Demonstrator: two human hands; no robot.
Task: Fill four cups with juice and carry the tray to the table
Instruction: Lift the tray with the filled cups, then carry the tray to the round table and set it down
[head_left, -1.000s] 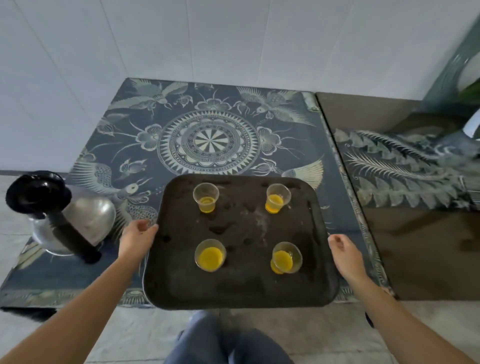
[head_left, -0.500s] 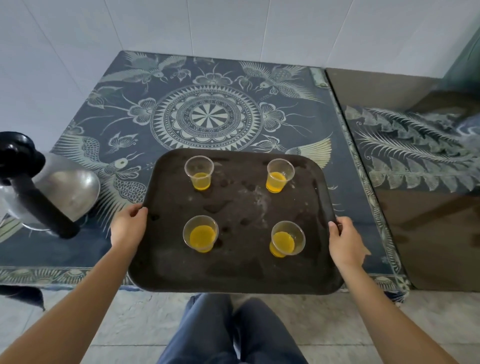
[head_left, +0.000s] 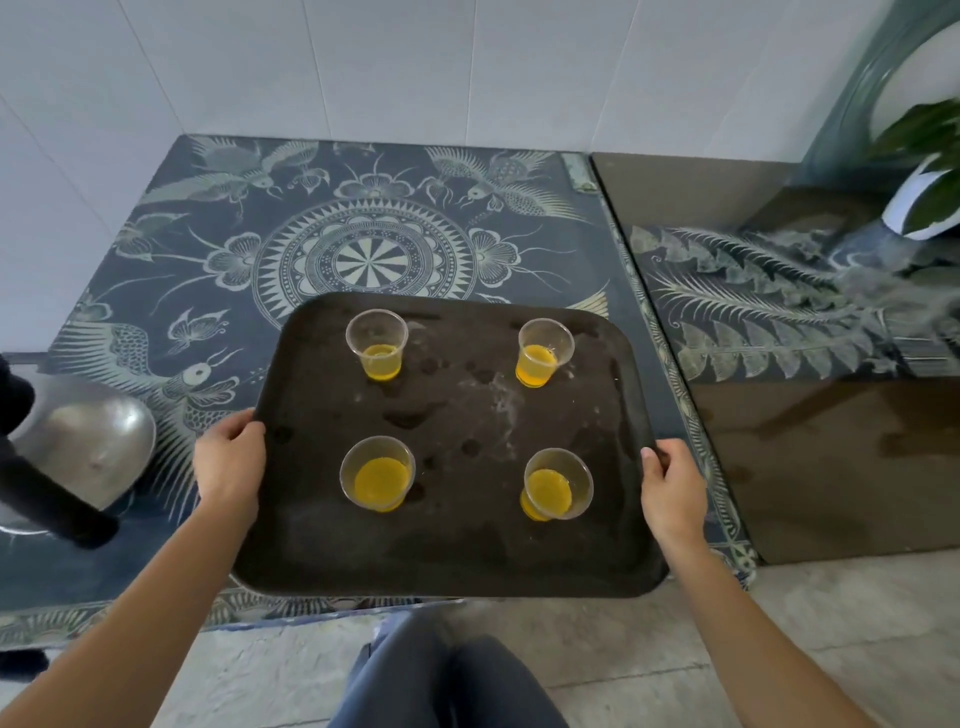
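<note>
View: head camera, looking down.
Tray (head_left: 457, 545): dark, rounded corners, wet patches on its surface; lay over the near part of the desk, its 6 o'clock edge past the desk front and above the floor (head_left: 779, 623). Whether it rested or was lifted could not be told.
Cups: four clear plastic, upright, well apart, each part-filled with orange juice; far-left cup (head_left: 376, 345) at 10 o'clock of tray centre, far-right cup (head_left: 544, 353) at 2, near-left cup (head_left: 377, 473) at 8, near-right cup (head_left: 556, 486) at 4.
Left hand (head_left: 228, 462): gripped the tray rim at 9 o'clock, thumb on top.
Right hand (head_left: 672, 486): gripped the rim at 3 o'clock, thumb on top.
Desk (head_left: 208, 260): covered by a dark blue cloth with pale birds and a central medallion.
Metal jug (head_left: 83, 441): at 9 o'clock of the tray, black handle (head_left: 47, 504) towards the viewer.
Dark cabinet (head_left: 831, 441): at 3 o'clock, just beside the desk.
Potted plant (head_left: 930, 156): on the cabinet, at 2 o'clock.
</note>
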